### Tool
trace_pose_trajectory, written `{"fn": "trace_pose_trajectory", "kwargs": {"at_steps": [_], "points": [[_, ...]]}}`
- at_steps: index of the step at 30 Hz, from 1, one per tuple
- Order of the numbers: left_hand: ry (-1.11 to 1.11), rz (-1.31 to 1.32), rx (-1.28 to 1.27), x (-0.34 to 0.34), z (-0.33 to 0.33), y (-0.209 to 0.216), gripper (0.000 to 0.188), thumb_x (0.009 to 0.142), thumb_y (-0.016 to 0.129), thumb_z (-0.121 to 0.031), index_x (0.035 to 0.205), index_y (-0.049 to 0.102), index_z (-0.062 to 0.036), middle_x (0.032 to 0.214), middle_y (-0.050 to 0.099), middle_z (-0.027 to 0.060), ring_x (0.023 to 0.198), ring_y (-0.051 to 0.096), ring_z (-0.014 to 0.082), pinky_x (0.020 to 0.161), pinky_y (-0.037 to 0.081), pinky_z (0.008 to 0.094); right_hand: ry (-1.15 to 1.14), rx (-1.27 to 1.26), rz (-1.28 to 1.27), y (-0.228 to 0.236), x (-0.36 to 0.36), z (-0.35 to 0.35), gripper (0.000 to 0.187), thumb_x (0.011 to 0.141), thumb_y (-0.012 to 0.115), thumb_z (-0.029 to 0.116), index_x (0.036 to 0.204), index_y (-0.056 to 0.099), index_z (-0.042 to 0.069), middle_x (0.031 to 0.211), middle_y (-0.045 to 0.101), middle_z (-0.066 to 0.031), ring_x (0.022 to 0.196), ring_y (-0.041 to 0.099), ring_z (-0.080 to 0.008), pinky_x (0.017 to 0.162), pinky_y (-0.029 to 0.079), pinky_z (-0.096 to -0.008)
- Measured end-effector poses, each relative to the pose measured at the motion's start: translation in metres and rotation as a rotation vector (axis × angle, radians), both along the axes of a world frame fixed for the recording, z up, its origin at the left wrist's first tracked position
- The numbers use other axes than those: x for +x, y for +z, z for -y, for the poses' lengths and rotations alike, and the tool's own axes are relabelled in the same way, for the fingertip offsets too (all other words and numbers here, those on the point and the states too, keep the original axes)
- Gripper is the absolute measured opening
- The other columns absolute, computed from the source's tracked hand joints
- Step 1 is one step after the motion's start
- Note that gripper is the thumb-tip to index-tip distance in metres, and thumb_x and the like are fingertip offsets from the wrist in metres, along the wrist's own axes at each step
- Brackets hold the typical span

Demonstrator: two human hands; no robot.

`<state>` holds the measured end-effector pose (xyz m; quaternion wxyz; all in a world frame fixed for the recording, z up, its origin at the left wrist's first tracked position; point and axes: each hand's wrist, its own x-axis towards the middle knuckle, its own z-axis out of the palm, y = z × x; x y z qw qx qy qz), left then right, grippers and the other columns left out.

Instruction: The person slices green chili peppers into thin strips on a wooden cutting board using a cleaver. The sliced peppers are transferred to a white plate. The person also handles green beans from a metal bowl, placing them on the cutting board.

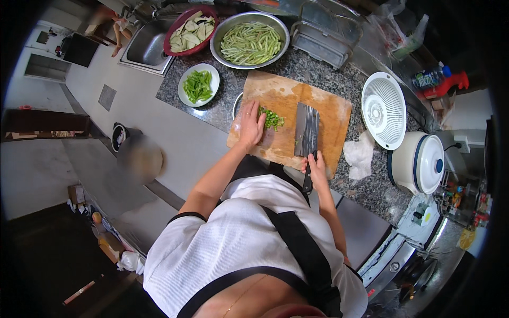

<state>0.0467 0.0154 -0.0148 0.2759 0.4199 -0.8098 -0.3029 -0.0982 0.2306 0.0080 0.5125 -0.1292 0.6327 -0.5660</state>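
My left hand [251,125] rests on the left part of a wooden cutting board [332,119], its fingers stretched out and lying flat. Right beside its fingertips is a small heap of chopped green vegetable [273,120]. My right hand [316,169] is closed around the black handle of a cleaver [307,130]. The broad dark blade, streaked with wet marks, lies over the right half of the board, apart from the heap.
Beyond the board stand a plate [214,87] of sliced green peppers, a maroon basin [168,45] of sliced eggplant and a steel bowl [285,40] of cut green beans. A white colander [383,111], crumpled tissue [359,155] and a rice cooker [413,161] sit right. A sink [148,45] is far left.
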Motion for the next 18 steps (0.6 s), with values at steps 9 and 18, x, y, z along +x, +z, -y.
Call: {"fn": "trace_pose_trajectory", "kwargs": {"at_steps": [9,18], "points": [[-0.064,0.129,-0.029,-0.013,-0.004,-0.009,0.055,0.082,0.053,-0.021,0.128,0.032,-0.0009,0.134,0.031,0.0186,0.123,0.027,0.036,0.103,0.023,0.0407,-0.009,-0.011,0.197,-0.006,0.032,0.001,0.017,0.094,0.04,0.023,0.094,0.038,0.007,0.079,0.054,-0.0076,0.057,0.053,-0.0108,0.05,0.044,-0.0227],[-0.17,0.12,0.001,-0.015,0.007,-0.003,0.05,0.084,0.052,-0.022,0.126,0.036,-0.0013,0.131,0.034,0.0181,0.122,0.03,0.0341,0.102,0.025,0.0411,-0.126,-0.061,0.212,-0.014,0.089,0.032,0.018,0.094,0.039,0.023,0.097,0.039,0.005,0.079,0.052,-0.0081,0.056,0.052,-0.012,0.052,0.044,-0.0239]]}}
